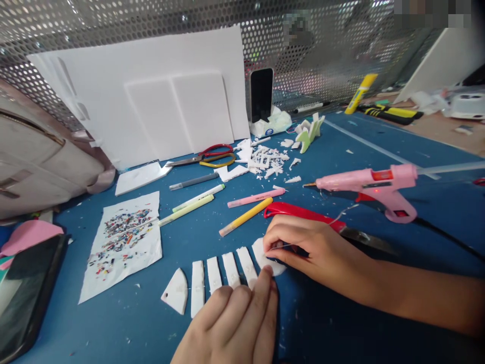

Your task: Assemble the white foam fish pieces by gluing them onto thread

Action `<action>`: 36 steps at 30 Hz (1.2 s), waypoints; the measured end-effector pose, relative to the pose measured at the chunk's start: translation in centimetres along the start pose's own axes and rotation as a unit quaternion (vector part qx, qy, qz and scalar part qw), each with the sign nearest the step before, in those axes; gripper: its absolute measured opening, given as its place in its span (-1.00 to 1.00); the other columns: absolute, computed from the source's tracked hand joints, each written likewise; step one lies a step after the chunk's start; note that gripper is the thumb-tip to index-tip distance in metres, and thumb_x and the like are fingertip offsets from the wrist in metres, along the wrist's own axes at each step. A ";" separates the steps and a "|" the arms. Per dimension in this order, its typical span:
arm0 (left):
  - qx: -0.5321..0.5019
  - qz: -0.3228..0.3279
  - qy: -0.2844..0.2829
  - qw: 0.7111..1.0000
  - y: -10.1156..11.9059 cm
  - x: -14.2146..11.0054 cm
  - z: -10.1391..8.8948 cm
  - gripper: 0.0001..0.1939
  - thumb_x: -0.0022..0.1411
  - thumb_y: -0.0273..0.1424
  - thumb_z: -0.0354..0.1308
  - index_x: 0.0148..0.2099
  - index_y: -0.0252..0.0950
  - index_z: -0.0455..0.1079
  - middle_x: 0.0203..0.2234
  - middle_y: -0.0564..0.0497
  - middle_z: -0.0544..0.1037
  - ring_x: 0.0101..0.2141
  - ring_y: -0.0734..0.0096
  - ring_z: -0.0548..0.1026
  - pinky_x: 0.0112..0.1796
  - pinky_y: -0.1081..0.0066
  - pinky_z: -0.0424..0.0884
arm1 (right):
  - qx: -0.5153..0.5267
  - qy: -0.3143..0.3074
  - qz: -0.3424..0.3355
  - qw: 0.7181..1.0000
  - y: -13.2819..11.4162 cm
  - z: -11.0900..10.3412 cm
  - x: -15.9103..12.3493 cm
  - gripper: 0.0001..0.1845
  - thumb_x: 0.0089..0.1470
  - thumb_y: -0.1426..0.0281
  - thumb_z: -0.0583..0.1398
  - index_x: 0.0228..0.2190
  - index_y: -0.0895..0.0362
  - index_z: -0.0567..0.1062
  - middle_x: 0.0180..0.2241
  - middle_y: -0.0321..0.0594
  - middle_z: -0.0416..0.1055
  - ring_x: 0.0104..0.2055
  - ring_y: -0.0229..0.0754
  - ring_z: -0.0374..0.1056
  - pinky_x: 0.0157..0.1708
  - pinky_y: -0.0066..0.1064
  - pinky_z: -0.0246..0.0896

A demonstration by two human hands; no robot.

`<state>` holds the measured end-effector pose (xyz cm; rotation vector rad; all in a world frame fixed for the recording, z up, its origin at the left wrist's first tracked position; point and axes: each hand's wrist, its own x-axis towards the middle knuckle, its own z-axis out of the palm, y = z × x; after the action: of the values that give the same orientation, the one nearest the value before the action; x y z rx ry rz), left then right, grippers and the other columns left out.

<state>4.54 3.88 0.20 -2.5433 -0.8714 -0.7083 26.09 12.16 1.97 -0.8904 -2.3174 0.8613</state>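
My left hand (237,323) lies at the bottom middle, fingers together and curled down, fingertips pressing the near end of a row of several white foam strips (222,275) on the blue mat (326,313). My right hand (306,247) reaches in from the right, its fingers pinched on a thin needle-like pin (282,246) over the rounded white foam end piece (265,258). A second rounded foam piece (175,292) ends the row on the left.
A pink hot glue gun (373,187) stands behind my right hand, a red-handled knife (303,213) beside it. Pens (246,216), scissors (208,155), foam scraps (265,162), a paper with coloured bits (123,242), white boards (151,96), a phone (261,94), a bag (38,151).
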 end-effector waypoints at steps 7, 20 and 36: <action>-0.009 0.003 -0.014 1.000 -0.1 0.1 -0.6 -0.50 0.56 -0.26 -0.19 0.02 -0.44 0.53 0.04 -0.16 0.58 -0.20 0.26 0.45 -0.17 0.30 0.25 | 0.003 0.004 0.000 1.000 0.0 0.3 0.0 -0.83 0.39 0.38 0.05 -0.24 0.09 0.42 -0.24 -0.25 0.41 -0.19 -0.24 0.37 -0.16 -0.39 0.25; -0.005 0.011 -0.008 1.000 -0.1 -0.2 0.0 -0.51 0.53 -0.21 -0.13 0.02 -0.43 0.53 0.05 -0.17 0.57 -0.19 0.27 0.44 -0.17 0.31 0.25 | -0.007 0.004 -0.026 1.000 -0.1 0.6 0.3 -0.79 0.39 0.47 0.02 -0.26 0.11 0.42 -0.24 -0.23 0.39 -0.20 -0.23 0.36 -0.16 -0.39 0.27; 0.000 0.013 -0.071 0.997 -0.3 -0.1 -1.1 -0.49 0.54 -0.14 -0.12 0.10 -0.41 0.50 0.10 -0.14 0.55 -0.11 0.31 0.46 -0.12 0.34 0.31 | -0.039 0.004 -0.085 0.996 -0.3 0.5 0.2 -0.77 0.35 0.54 0.05 -0.31 0.19 0.46 -0.29 -0.19 0.39 -0.23 -0.20 0.30 -0.21 -0.38 0.24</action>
<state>3.93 3.50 1.11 -2.6259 -0.8816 -0.5252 25.50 11.97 1.92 -0.7139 -2.3935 0.6993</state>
